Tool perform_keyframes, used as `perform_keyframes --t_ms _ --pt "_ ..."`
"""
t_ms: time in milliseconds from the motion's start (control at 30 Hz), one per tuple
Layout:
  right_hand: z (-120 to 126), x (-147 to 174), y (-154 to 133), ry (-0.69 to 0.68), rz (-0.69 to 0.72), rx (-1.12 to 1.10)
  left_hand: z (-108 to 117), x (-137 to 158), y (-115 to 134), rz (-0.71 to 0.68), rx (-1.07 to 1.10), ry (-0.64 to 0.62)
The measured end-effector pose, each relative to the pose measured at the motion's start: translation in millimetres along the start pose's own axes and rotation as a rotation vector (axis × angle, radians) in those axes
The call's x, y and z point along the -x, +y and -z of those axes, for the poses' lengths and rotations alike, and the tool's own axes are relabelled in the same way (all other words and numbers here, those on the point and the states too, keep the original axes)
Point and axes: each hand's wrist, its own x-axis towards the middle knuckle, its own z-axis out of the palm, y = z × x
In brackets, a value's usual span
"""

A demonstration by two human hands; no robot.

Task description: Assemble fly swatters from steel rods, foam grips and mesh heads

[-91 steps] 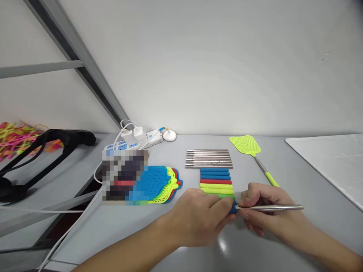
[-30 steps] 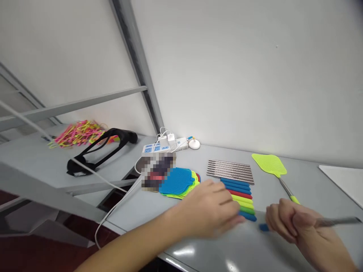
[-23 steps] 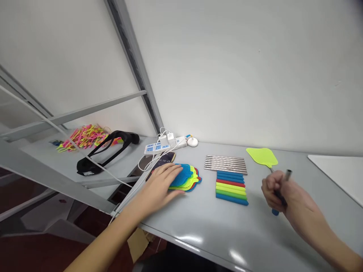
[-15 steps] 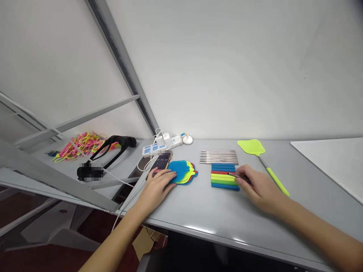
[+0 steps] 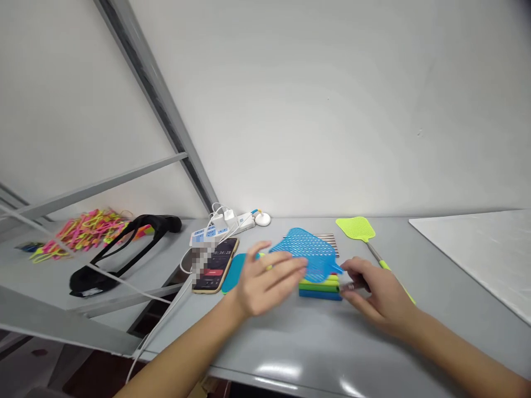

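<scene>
My left hand (image 5: 265, 282) grips a blue perforated fly swatter head (image 5: 309, 251) by its left edge, raised over the table with its stem pointing right. Close to that stem, my right hand (image 5: 379, 290) pinches a short-looking metal rod (image 5: 349, 286); most of the rod is hidden in the hand. Beneath the blue head lie coloured foam-like tubes (image 5: 319, 296), partly covered. Behind it is a row of silver rods (image 5: 332, 241). More swatter heads (image 5: 233, 275) lie stacked left of my left hand, partly hidden by it.
A whole yellow-green fly swatter (image 5: 357, 227) lies at the back right, near a white board (image 5: 477, 243). Left are a phone (image 5: 215, 271), a power strip (image 5: 207, 235) with cables, a black strap-like headset (image 5: 124, 249) and a colourful heap (image 5: 87, 235) behind a metal frame (image 5: 166, 127).
My left hand has lifted the blue swatter head off the stack and carried it right, above the tubes. My right hand keeps the rod. The view has shifted slightly.
</scene>
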Motion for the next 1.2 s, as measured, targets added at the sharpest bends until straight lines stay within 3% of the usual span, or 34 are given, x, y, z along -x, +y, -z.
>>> perform_keyframes --t_ms 67,133,233,333,400,467,533,600,667,733,800,867,1000,1100,1200 --pt "3.2 -0.3 6.3 0.05 0.079 0.051 -20.4 -8.1 6.3 -0.083 0.073 -0.003" --pt "6.0 -0.5 12.5 0.079 0.102 0.146 -34.4 -7.0 12.5 -0.044 0.129 0.044" --pt "7.1 0.3 16.9 0.044 0.126 0.269 -41.0 4.2 19.4 0.112 0.197 0.064" --pt "7.6 1.4 13.2 0.009 0.247 0.356 -39.0 13.1 23.8 0.285 0.312 0.036" --pt "10.5 0.7 8.7 0.055 0.319 0.417 -39.6 13.9 26.7 0.528 0.46 0.09" --pt "14.8 -1.3 5.5 0.119 0.346 0.476 -43.0 11.9 30.8 0.873 0.719 0.208" --pt "17.4 -3.3 4.9 0.161 0.354 0.525 -47.3 9.4 36.7 1.116 1.146 0.221" --pt "15.1 -3.6 7.0 0.155 0.351 0.55 -50.4 7.8 44.4 1.179 1.595 0.056" --pt "7.5 -1.9 9.7 0.101 0.363 0.543 -51.7 6.8 52.1 1.235 1.836 -0.093" --pt "-2.4 0.4 10.9 0.012 0.372 0.524 -51.7 5.1 57.2 1.432 1.869 -0.08" --pt "-10.1 1.4 9.7 -0.042 0.35 0.507 -51.2 2.0 57.3 1.637 1.825 0.016" --pt "-12.5 -0.2 7.1 -0.039 0.261 0.486 -50.7 -2.0 52.8 1.738 1.77 0.121" --pt "-5.8 -6.8 3.8 -0.008 0.04 0.448 -48.6 -6.3 42.3 1.714 1.654 0.296" --pt "-3.7 -10.2 2.7 0.008 -0.031 0.495 -47.0 -3.5 42.5 1.688 1.627 0.273" --pt "-7.5 -11.6 0.0 0.007 -0.001 0.513 -47.5 1.3 47.4 1.671 1.611 0.242"
